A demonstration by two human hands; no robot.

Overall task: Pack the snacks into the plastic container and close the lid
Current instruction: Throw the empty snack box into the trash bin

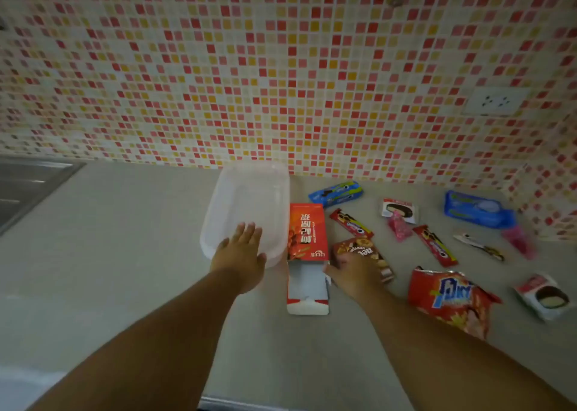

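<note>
A clear plastic container (249,198) stands on the grey counter near the tiled wall. My left hand (242,253) rests flat on its near end, fingers spread. A tall red carton (307,235) with an open flap lies just right of the container. My right hand (354,271) grips a brown biscuit box (367,253) beside the carton. Further right lie two red cookie sticks (351,221) (435,245), two blue cookie packs (337,192) (477,209), a red chip bag (452,301) and two chocolate pie packets (399,210) (543,296). No separate lid can be made out.
A steel sink (28,182) sits at the counter's far left. A white wall socket (495,101) is on the mosaic wall at the right. Pink wrapped sweets (399,226) (518,240) and a thin stick packet (479,246) lie among the snacks.
</note>
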